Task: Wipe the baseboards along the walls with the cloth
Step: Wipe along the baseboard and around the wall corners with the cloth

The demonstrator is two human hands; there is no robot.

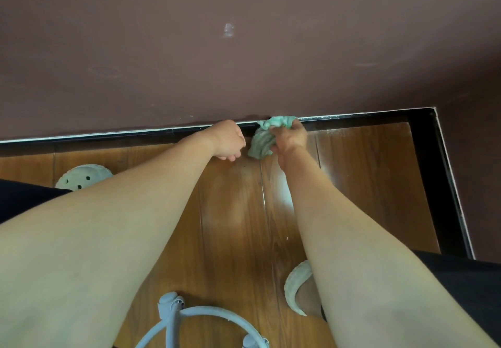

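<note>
Cloth (264, 136) bunched in right hand (291, 137), fingers closed round it, pressed to black baseboard (352, 119) nr corner; looks soft, light, floppy, so grip mid-wad w/ firm pinch; left hand (227, 140) loosely curled, holding nothing.

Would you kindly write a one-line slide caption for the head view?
Right hand presses a green cloth against the black baseboard; left hand rests loosely curled beside it.
</note>
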